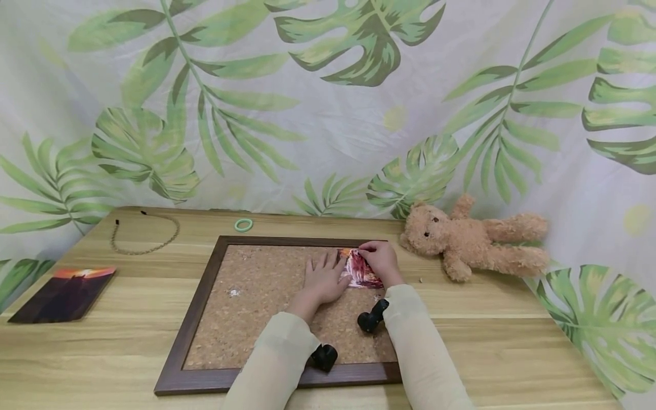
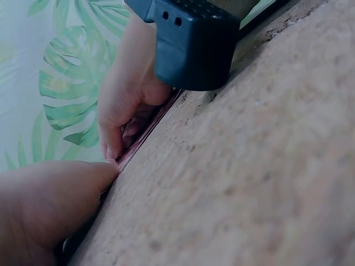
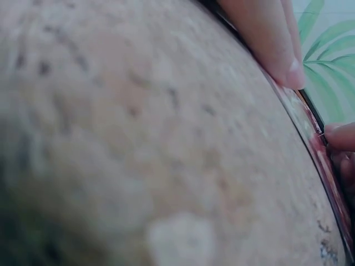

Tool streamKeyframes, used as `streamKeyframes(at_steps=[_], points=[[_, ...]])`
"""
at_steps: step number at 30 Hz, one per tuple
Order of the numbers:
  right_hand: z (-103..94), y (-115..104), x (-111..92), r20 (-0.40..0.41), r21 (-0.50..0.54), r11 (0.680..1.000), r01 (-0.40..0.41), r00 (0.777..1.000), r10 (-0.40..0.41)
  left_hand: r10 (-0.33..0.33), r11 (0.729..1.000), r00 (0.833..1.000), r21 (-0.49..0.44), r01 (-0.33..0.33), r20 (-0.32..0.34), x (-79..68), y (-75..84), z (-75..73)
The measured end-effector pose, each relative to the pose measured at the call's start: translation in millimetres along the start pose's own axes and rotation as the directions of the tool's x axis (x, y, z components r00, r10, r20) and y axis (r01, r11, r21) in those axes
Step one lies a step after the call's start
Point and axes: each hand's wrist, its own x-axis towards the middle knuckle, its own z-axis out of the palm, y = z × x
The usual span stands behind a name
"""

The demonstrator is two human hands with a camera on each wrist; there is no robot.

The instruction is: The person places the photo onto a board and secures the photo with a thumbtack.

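A corkboard in a dark wooden frame lies on the table. At its upper right corner sits a picture card in red, white and orange. My left hand lies with spread fingers on the cork at the card's left, its thumb on the card's edge. My right hand bends over the card's upper right part with thumb and forefinger pinched together. In the right wrist view a thin metal pin shows at those fingertips, against the card; its head is hidden by the fingers.
A dark sunset picture card lies on the table at the left. Behind it are a chain and a green ring. A teddy bear lies at the back right, before a leaf-patterned cloth. A white spot marks the cork.
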Motion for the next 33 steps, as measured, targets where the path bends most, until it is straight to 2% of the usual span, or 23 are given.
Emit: streamKeyframes(at_steps=[10, 26, 33], points=[[1.4, 2.6, 0.0, -0.011, 0.013, 1.000, -0.019, 1.000, 0.019, -0.001, 1.000, 1.000, -0.004, 0.001, 0.000, -0.2, 0.7, 0.2], [-0.9, -2.0, -0.9, 0.031, -0.004, 1.000, -0.007, 0.999, 0.007, -0.003, 1.000, 1.000, -0.011, 0.003, 0.012, 0.6, -0.7, -0.4], [0.2, -0.7, -1.4, 0.022, 0.017, 1.000, -0.019, 1.000, 0.018, -0.009, 1.000, 1.000, -0.010, 0.010, 0.016, 0.8, -1.0, -0.4]])
